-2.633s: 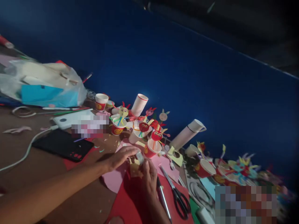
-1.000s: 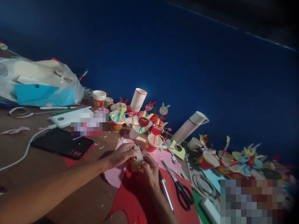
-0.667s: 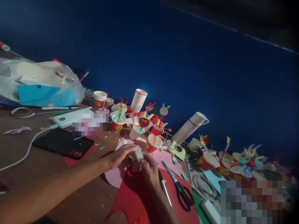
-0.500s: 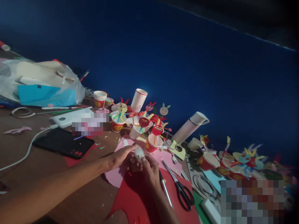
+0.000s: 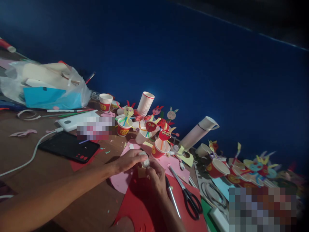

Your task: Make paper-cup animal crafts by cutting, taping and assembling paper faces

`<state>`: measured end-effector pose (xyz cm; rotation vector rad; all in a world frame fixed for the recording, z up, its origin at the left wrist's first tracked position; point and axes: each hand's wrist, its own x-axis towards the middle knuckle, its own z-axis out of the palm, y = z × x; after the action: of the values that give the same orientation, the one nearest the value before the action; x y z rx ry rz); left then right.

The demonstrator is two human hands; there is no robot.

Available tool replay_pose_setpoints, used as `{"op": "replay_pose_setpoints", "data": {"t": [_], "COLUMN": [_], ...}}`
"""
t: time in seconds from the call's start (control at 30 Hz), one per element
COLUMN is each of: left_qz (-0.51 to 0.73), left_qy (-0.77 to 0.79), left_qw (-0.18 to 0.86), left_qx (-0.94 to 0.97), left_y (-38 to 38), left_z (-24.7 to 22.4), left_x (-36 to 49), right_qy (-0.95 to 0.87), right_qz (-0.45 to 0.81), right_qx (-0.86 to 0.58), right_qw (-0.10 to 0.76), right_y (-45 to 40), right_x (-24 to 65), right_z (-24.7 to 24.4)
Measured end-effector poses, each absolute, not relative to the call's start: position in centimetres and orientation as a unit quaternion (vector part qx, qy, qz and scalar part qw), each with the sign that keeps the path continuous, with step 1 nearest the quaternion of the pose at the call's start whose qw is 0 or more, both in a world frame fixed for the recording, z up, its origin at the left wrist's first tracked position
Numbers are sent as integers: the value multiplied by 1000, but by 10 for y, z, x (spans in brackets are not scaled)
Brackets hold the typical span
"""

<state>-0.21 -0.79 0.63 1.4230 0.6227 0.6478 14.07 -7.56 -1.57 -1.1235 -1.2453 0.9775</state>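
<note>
My left hand [image 5: 132, 160] is closed on a small whitish roll [image 5: 145, 160], thumb on top; its exact kind is hard to make out. My right hand [image 5: 156, 175] meets it from the right, fingers bent in a pinch at the roll's lower edge. What lies between those fingertips is hidden. A small yellowish paper piece [image 5: 142, 173] shows just below the roll. Beneath both hands lie a red paper sheet [image 5: 142, 203] and a pink sheet [image 5: 119, 183]. Black-handled scissors [image 5: 191, 199] and a pen [image 5: 172, 196] rest right of my right hand.
A paper cup with a red paper face [image 5: 160, 148] stands just beyond my hands, among several similar cups. A white flask [image 5: 198, 132] and a cup stack [image 5: 145, 103] are behind. Leftward lie a black phone case [image 5: 69, 146], a white cable [image 5: 32, 156] and a plastic bag [image 5: 48, 87].
The whitish roll has turned between my hands and now looks rounder. My left thumb has come over its top, and my right fingers have shifted lower. The view has moved slightly left.
</note>
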Motion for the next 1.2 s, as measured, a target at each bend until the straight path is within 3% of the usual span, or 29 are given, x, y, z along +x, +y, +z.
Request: {"op": "replay_pose_setpoints", "data": {"t": [0.27, 0.6, 0.9, 1.2], "left_qz": [242, 230, 315, 301], "left_qy": [310, 276, 245, 216], "left_qw": [770, 806, 740, 723], "left_qx": [502, 470, 541, 583], "left_y": [-7, -1, -3, -2], "left_z": [-1, -8, 4, -2], "left_x": [2, 2, -1, -1], "right_qy": [-512, -504, -517, -537], "right_qz": [453, 409, 367, 368], "right_qx": [-448, -459, -464, -472], "right_qw": [576, 607, 619, 594], "right_y": [-75, -73, -73, -74], "right_x": [138, 145, 143, 141], "right_z": [-18, -30, -28, -21]}}
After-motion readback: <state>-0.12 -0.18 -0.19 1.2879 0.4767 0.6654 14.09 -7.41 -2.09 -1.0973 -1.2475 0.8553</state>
